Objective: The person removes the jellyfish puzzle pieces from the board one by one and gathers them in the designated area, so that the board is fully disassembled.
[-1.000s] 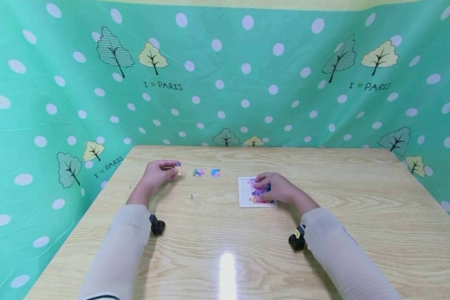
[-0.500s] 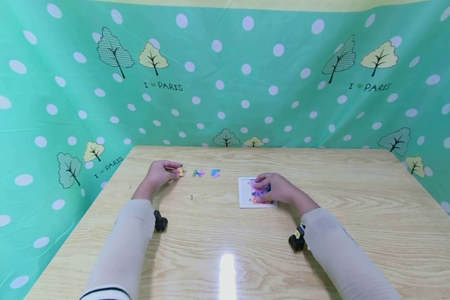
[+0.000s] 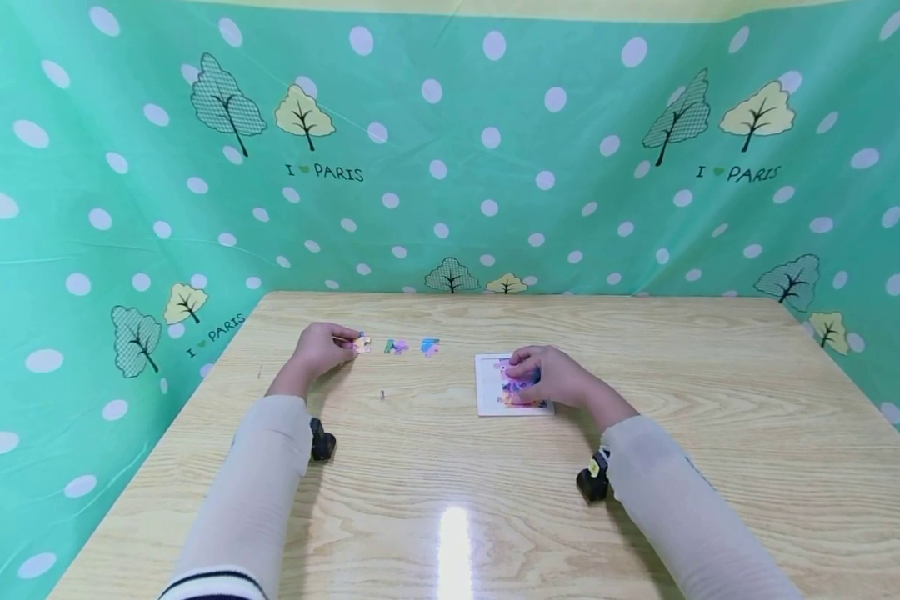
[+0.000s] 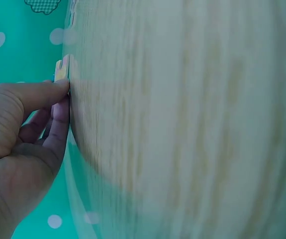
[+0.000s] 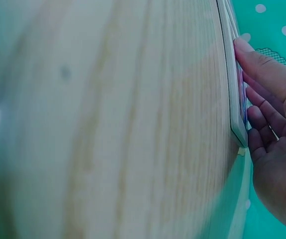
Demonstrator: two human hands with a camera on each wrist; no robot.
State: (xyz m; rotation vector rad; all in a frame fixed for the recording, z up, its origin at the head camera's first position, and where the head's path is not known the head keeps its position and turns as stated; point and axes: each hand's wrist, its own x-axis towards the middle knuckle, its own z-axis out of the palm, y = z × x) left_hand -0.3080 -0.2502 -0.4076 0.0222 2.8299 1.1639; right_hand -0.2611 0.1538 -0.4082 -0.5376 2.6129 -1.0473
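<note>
The puzzle piece point(image 3: 363, 342) was left of centre in the head view, pale orange with a bit of blue at its top. The left hand point(image 3: 319, 348) had it pinched, and on the left wrist feed I saw it poking out past the thumb and fingertips. I couldn't tell whether it touched the table.

Just to its right in the head view lay 2 more loose pieces, a green and pink piece point(image 3: 397, 346) and a blue and pink piece point(image 3: 431, 347), apart from each other. A small dark speck point(image 3: 382, 395) sat below them.

Right of centre I had the white tray point(image 3: 486, 396), with a pink and purple picture point(image 3: 515, 386) in it. The right hand point(image 3: 562, 377) rested there, half open, thumb and fingers bent and spread over the picture; I couldn't tell how hard it pressed.

Pale sleeves point(image 3: 243, 483) came up from the bottom of the frame, with a black camera point(image 3: 322, 442) at the left wrist and another camera point(image 3: 592, 482) at the right. The wood-grain table point(image 3: 720, 383) ran back to a green dotted curtain point(image 3: 465, 225) printed with trees.
</note>
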